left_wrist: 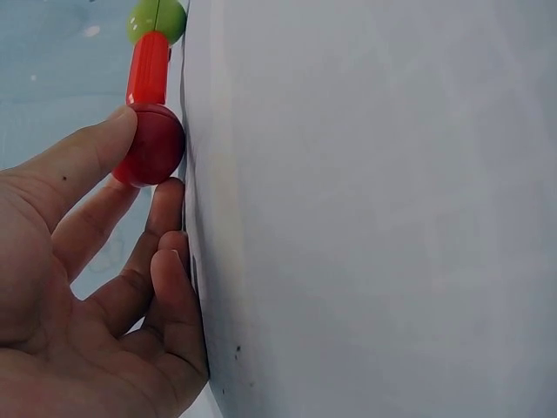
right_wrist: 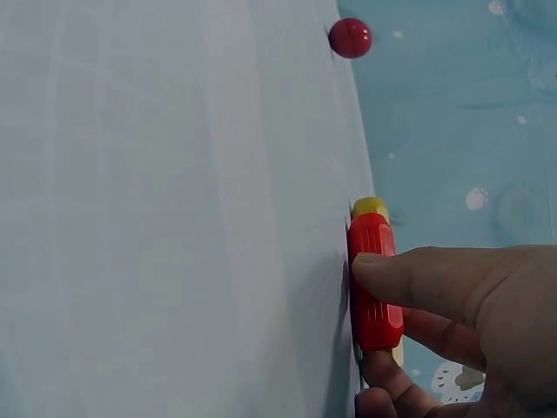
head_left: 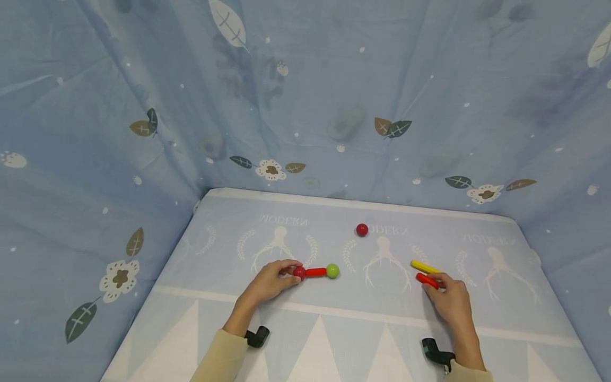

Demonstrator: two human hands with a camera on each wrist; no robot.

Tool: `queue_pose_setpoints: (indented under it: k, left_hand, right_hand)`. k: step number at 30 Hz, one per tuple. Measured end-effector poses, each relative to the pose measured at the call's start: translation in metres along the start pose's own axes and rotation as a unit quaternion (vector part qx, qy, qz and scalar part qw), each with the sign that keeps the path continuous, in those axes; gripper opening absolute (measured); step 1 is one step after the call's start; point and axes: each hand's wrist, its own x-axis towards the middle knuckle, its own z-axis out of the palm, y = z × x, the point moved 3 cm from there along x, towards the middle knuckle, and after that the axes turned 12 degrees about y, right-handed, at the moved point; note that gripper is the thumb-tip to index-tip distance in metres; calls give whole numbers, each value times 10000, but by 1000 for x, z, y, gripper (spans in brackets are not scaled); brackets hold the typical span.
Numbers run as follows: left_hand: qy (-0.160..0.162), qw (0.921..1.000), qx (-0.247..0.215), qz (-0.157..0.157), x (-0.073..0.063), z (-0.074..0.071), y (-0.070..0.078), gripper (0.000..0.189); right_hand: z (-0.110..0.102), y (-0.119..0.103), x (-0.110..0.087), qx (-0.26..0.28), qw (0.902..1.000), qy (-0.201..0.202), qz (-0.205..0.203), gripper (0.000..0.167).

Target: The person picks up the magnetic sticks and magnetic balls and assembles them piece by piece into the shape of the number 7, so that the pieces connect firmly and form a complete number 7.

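With thumb and fingers my left hand (head_left: 270,280) pinches a dark red ball (left_wrist: 157,146). That ball is joined to a red rod (head_left: 315,272), whose other end carries a green ball (head_left: 332,271); the joined piece lies along the table. Off to the right, my right hand (head_left: 451,301) grips a second red rod (right_wrist: 372,292) between thumb and fingers, low at the tabletop. Just beyond it lies a yellow rod (head_left: 424,266), partly hidden behind the red one in the right wrist view.
A loose red ball (head_left: 362,229) sits toward the back of the table (head_left: 329,212), between the hands. Blue patterned cloth (head_left: 305,106) rises behind the table and on both sides. A black wrist mount (head_left: 258,337) shows at the left wrist, another (head_left: 431,352) at the right.
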Motion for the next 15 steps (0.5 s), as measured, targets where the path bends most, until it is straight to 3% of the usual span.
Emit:
queue_pose_setpoints:
  k: [7,15]
  left_hand:
    - [2,10000,13,-40,0,0,-1,37]
    - [13,10000,41,-9,0,1,-2,36]
  right_hand:
    - [0,-2,-2,-18,10000,-33,15,32]
    - [5,-23,-3,332,9982,15,-496,25]
